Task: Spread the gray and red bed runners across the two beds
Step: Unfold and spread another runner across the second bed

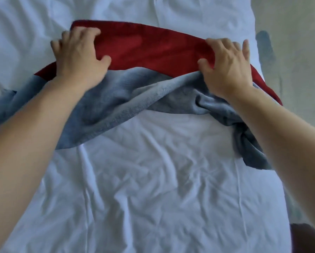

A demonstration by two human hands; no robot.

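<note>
Left hand point(79, 55) lies on the red runner point(149, 48), near its left end; fingers spread, thumb hooked at the near edge, apparently pinching cloth. Red runner's long axis runs across the bed point(153, 179), side to side, flat between both hands. Gray runner point(116, 103) sits just nearer than the red, touching it, bunched and twisted. Right hand point(227, 64) on the red's right part, fingers splayed, thumb gripping the near edge. Judgement: both hands equally near; next pull goes outward along that axis.
</note>
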